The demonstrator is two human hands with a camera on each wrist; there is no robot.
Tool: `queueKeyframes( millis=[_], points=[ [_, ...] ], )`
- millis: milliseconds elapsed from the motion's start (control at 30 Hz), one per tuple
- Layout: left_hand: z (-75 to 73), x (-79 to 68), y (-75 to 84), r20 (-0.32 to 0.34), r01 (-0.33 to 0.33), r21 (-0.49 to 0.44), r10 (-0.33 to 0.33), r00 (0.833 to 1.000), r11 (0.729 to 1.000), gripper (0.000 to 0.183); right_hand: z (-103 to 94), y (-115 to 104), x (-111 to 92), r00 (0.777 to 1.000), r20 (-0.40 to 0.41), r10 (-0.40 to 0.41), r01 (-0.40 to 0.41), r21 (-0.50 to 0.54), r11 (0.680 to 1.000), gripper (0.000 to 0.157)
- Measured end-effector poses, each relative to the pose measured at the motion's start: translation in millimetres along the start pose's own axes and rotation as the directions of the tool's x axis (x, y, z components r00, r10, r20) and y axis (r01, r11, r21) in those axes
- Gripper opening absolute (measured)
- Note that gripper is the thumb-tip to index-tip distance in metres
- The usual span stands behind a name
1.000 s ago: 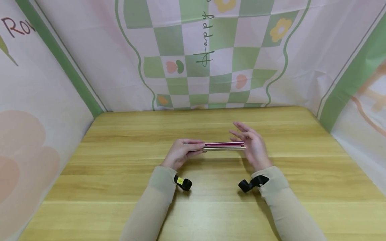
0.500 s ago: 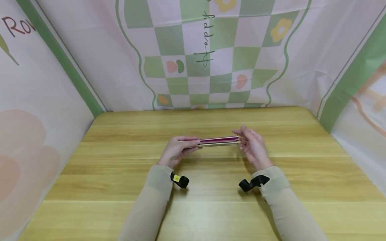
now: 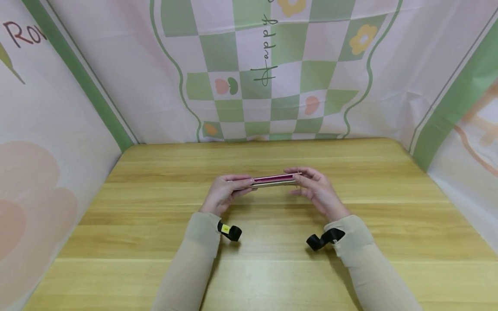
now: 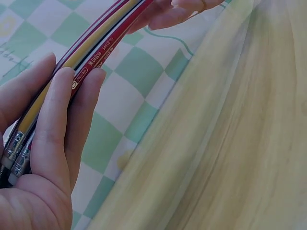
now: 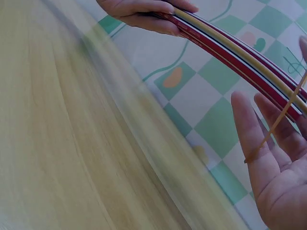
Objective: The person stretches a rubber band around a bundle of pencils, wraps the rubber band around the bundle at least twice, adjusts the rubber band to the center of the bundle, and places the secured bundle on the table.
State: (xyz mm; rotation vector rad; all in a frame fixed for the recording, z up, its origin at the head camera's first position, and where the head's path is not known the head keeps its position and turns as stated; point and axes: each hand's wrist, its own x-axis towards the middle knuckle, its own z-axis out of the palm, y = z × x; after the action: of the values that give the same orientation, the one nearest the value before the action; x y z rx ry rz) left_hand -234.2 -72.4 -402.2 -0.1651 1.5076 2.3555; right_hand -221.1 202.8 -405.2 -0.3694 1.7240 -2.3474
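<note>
Where the left hand (image 3: 225,192) grips: left end of the pencil bundle (image 3: 274,178), thumb laid over the barrels, fingers curled round them.
Metal ferrules (image 4: 13,146): at the bundle's left end, by the left palm.
Left wrist mount (image 3: 233,233): black, on the wearer's side of the bundle.
Pencil bundle: held up off the table (image 3: 249,276), spanning both hands; red, yellow and dark barrels side by side, one red barrel gold-lettered.
Rubber band (image 5: 278,120): on the right hand (image 3: 320,194), stretched across the bundle's right end.
Right hand: at the bundle's right end, fingers spread, slightly bent, not clenched; can't tell if they press the pencils.
Checked cloth (image 3: 285,108): beyond the bundle, green and white.
</note>
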Motion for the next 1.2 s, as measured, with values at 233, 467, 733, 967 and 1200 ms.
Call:
queueKeyframes(
  millis=[233,467,733,967,1200],
  points=[
    [2.5,-0.9,-0.9,0.019,-0.003,0.027,0.002,1.000,1.000,0.027,8.9,2,0,1.000,-0.011,0.018,-0.019,-0.090,0.996,0.021],
    [3.3,-0.9,-1.4,0.010,-0.022,0.004,0.022,1.000,1.000,0.024,11.6,5,1,0.999,-0.031,0.034,-0.036,-0.089,0.995,0.026],
    [6.2,-3.6,1.6,0.005,-0.015,-0.048,0.015,1.000,0.999,0.019,11.2,12,3,0.999,-0.032,0.029,-0.030,-0.040,0.999,0.021],
    [13.6,-8.0,2.6,0.056,-0.016,-0.008,0.016,0.998,1.000,0.023,10.2,15,4,0.998,-0.060,0.025,-0.021,0.067,0.998,0.034],
    [22.3,-11.2,-0.1,0.116,0.004,0.025,-0.007,0.993,1.000,0.026,10.4,10,3,0.994,-0.074,0.083,-0.055,0.322,0.945,0.014]
  ],
)
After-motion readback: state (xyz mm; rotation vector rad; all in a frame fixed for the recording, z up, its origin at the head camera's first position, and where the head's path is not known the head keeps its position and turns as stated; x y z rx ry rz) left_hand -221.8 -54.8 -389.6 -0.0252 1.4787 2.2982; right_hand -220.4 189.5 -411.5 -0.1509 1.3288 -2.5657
